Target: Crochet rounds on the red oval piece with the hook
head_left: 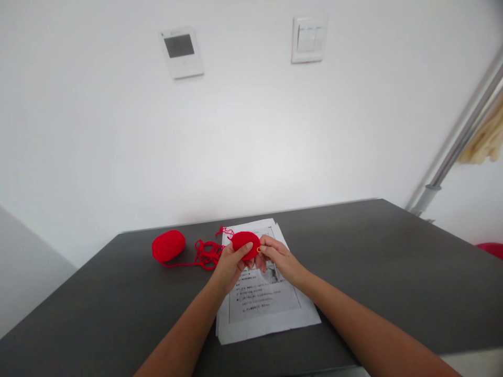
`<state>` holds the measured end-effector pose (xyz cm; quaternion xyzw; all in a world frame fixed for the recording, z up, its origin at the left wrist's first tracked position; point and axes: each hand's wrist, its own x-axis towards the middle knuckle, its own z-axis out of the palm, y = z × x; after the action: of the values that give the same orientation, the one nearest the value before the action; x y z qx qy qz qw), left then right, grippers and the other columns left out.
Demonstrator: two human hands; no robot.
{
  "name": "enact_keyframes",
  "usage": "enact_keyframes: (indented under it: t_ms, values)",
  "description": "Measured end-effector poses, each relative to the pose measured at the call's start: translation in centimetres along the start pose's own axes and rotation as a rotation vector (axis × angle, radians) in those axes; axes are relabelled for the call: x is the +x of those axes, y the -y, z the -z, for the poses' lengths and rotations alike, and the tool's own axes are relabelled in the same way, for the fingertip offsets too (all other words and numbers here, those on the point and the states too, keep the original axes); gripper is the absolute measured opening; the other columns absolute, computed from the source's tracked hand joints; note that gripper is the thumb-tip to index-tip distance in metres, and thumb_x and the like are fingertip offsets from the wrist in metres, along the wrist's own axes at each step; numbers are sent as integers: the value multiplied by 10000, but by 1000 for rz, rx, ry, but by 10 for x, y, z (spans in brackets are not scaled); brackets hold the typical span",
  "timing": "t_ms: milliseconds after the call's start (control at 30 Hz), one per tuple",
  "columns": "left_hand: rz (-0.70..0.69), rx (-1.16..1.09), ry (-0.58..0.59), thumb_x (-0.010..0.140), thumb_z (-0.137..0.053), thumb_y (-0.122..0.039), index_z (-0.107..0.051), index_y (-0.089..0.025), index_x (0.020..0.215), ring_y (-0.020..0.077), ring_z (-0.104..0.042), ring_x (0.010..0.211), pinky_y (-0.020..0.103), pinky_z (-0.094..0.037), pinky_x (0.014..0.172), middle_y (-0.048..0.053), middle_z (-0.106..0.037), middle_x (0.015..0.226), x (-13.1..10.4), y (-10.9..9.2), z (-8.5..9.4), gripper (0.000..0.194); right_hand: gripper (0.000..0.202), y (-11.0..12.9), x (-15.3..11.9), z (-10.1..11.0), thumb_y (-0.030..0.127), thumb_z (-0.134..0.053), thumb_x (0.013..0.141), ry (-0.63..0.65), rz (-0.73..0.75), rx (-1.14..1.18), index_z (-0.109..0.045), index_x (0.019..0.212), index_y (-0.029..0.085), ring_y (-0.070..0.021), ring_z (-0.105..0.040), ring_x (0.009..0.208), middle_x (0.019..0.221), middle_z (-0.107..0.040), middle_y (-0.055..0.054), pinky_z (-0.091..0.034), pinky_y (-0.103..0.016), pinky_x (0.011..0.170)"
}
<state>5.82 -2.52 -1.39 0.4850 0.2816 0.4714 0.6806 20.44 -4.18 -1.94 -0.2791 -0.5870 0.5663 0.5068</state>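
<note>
A red, rounded crochet piece (244,241) is held up over the printed sheets. My left hand (231,264) grips it from the left, thumb lying across its face and the other fingers behind. At its right edge, my right hand (278,257) has its fingertips closed by a small yellow loop (258,250), which looks like a stitch marker. Whether the right fingers pinch the marker or the edge of the piece is too small to tell. Loose red yarn (208,254) lies tangled left of my hands, with a strand running to a red yarn ball (168,245).
Printed paper sheets (271,314) lie on the dark grey table (377,262) beneath my hands. A white wall (251,131) rises behind, carrying a panel with a screen (183,55) and a light switch (309,40). A grey pipe (463,141) stands at the right.
</note>
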Motion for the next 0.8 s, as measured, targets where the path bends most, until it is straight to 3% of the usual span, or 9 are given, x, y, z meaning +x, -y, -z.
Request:
enact_keyframes:
  t_ms: [800]
  values:
    - [21, 13, -30, 700, -727, -314, -602, -123, 659, 72, -479, 420, 194, -329, 428, 1, -581, 499, -1, -2, -3, 232, 178, 2, 0, 1, 298, -458, 848, -40, 32, -101, -474, 699, 202, -108, -524, 493, 570, -584, 28, -437, -237, 511]
